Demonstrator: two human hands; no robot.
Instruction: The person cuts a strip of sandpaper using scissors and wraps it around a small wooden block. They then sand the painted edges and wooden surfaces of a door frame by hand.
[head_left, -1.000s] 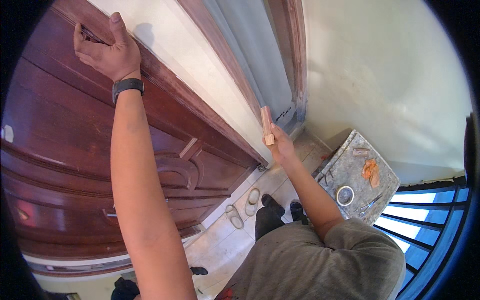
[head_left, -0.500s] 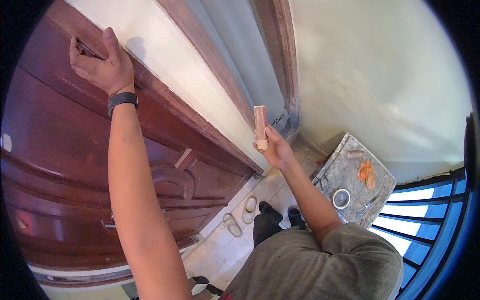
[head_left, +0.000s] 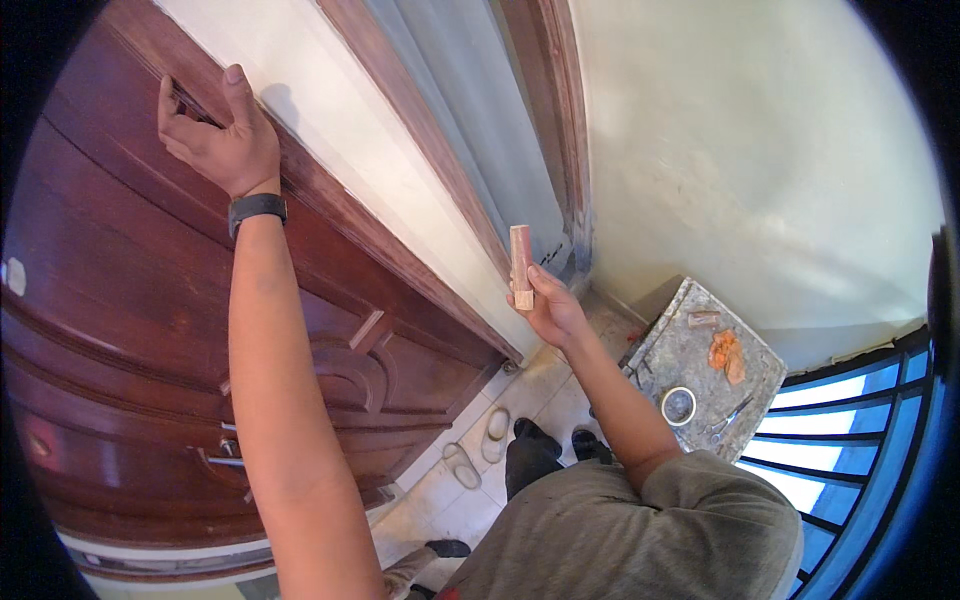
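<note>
My left hand (head_left: 222, 140) is raised at the upper left, its fingertips at the reddish-brown wooden door frame (head_left: 330, 220). The thumb stands wide of the fingers, and I see nothing held there. A dark band circles that wrist. In the middle, my right hand (head_left: 553, 308) is closed on a sanding block (head_left: 522, 268), a small upright wooden piece with a reddish, dusty face and pale end. It is held apart from the frame. Below my left arm is the dark red panelled door (head_left: 130, 330) with a metal handle (head_left: 226, 461).
A worn small table (head_left: 655, 350) at the right bears a roll of tape (head_left: 678, 406), scissors (head_left: 730, 420), an orange crumpled cloth (head_left: 727, 355) and a small brownish piece (head_left: 703, 319). Slippers (head_left: 461, 466) lie on the tiles. Another person's foot (head_left: 447, 548) shows below. A barred window (head_left: 830, 430) stands right.
The view has shifted slightly. My left hand stays by the frame and my right keeps the block. The other person's foot at the bottom has moved right.
</note>
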